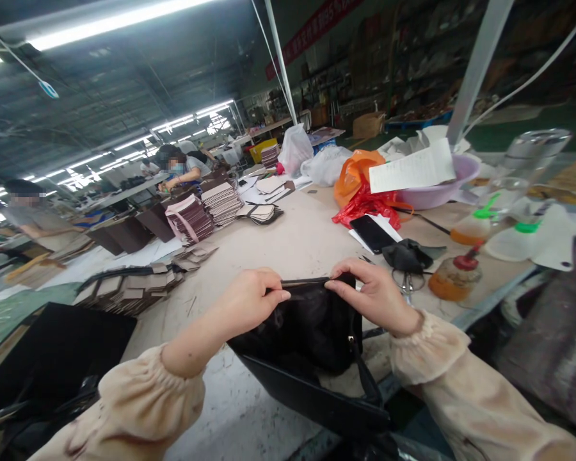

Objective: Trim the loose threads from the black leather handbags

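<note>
A black bag (302, 333) with a dark lining stands open in front of me at the table's near edge. Along its far top edge, my left hand (254, 298) pinches the rim between thumb and fingers. Farther right on the same rim, my right hand (367, 291) is closed in a similar pinch. A small metal fitting and a strap (365, 371) show at the bag's right side. The near panel of the bag leans toward me, and its lower part runs out of view.
Stacked brown pieces (129, 288) lie at the left, beside a large black panel (57, 358). At the right are a phone (372, 234), scissors (408, 282), a bottle of amber liquid (456, 275), and a purple basin (441, 186). Co-workers sit beyond, at the far left.
</note>
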The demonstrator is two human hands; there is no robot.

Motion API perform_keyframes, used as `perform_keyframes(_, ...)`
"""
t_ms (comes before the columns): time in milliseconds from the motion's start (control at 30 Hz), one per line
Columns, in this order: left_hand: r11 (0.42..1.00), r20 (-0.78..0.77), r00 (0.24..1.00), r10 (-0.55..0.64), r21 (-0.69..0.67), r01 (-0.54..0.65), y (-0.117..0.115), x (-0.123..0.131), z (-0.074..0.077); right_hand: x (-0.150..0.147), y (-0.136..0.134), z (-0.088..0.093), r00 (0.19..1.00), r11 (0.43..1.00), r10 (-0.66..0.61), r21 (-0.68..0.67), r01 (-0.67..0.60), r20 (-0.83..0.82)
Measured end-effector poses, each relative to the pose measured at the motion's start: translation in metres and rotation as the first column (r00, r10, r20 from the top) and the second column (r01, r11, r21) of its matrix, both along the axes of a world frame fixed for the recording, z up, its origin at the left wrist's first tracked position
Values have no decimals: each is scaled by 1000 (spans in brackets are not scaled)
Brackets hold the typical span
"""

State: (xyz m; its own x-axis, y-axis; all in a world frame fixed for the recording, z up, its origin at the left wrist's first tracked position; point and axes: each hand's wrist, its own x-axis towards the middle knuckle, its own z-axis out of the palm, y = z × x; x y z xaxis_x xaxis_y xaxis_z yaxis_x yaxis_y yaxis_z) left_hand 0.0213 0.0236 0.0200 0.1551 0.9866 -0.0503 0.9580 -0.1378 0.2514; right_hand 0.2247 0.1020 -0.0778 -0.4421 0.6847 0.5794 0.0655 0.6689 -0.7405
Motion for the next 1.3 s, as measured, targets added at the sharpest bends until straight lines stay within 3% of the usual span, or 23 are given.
perform_keyframes(333, 998, -37, 998, 59, -13, -60, 11, 1, -3, -1, 7, -6, 1000, 995, -6, -100, 9, 29)
perform_keyframes(1300, 995, -117, 989, 95, 43, -91, 12, 3, -8, 2, 8, -5, 997, 1000, 3, -16, -2, 79)
